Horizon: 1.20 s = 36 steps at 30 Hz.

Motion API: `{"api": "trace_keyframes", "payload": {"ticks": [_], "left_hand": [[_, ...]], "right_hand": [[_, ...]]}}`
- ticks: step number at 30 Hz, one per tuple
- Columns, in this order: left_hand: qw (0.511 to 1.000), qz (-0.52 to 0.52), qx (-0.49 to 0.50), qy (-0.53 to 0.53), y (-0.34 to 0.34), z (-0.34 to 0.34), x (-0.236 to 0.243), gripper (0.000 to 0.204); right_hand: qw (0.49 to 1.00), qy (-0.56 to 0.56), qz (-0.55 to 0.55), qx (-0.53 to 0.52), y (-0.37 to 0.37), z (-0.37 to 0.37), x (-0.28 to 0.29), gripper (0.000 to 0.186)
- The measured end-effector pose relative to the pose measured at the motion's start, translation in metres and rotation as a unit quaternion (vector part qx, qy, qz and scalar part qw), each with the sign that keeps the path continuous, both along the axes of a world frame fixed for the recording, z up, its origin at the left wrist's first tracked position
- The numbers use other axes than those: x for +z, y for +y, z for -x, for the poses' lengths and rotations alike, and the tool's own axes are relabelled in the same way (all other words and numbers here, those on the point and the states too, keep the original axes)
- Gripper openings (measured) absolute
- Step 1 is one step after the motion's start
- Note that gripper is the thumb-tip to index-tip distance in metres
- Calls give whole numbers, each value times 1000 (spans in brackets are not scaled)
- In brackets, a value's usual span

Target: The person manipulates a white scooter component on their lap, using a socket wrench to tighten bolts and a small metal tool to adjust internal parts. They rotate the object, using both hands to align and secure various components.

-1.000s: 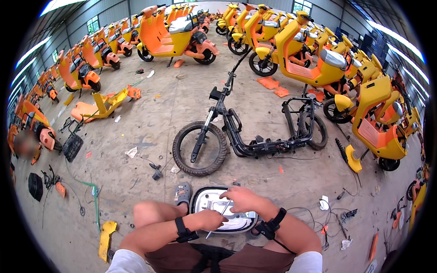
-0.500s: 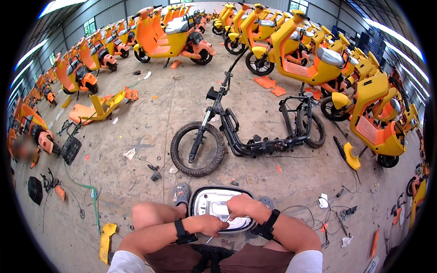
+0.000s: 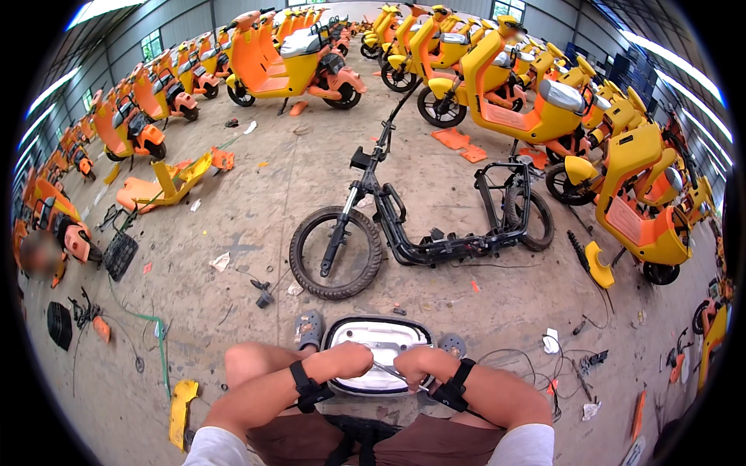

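A white, tray-like oval seat base (image 3: 388, 332) with a dark rim lies on the floor between my feet, its moulded inner side facing up. Over its left half, my left hand (image 3: 352, 359) is curled into a fist at one end of a thin metal rod (image 3: 386, 370). The rod slants down to my right hand (image 3: 416, 365), whose fingers are closed around its other end above the right half. Its exact kind cannot be made out. My hands and wrists hide much of the base's near part.
Beyond the base stands a stripped black scooter frame (image 3: 435, 252) with its front wheel (image 3: 336, 252) close by. Loose cables (image 3: 536, 365) lie to the right, a yellow panel (image 3: 183, 404) to the left. Rows of yellow-orange scooters (image 3: 521, 101) fill the back and sides.
My left hand has moved up and slightly left, and my right hand a little down and right. The rod has swung from sloping up rightward to sloping down rightward between them.
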<state>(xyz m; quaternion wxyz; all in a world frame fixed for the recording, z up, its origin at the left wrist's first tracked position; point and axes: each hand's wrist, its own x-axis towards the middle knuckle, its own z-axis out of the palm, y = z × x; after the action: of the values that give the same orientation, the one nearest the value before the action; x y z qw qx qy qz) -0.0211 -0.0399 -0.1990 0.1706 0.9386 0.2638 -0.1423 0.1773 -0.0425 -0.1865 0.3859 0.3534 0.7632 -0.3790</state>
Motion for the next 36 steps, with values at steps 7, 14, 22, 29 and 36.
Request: {"api": "trace_keyframes", "payload": {"ticks": [7,14,22,29,36], "left_hand": [[999,-36,3,-37,-5,4,-12,14],[999,-10,32,-41,2,6,-3,13],[996,-52,63,-46,1,9,-1,12],[988,-62,101,-100,0,13,-3,17],[992,-12,106,-72,5,12,-7,14]], "right_hand": [[989,113,-29,-87,2,2,-20,51],[965,169,-65,-191,7,12,-22,56],[943,205,-2,-260,6,19,-5,43],[927,183,82,-318,9,22,-8,41],[932,188,48,-305,6,27,-19,36]]}}
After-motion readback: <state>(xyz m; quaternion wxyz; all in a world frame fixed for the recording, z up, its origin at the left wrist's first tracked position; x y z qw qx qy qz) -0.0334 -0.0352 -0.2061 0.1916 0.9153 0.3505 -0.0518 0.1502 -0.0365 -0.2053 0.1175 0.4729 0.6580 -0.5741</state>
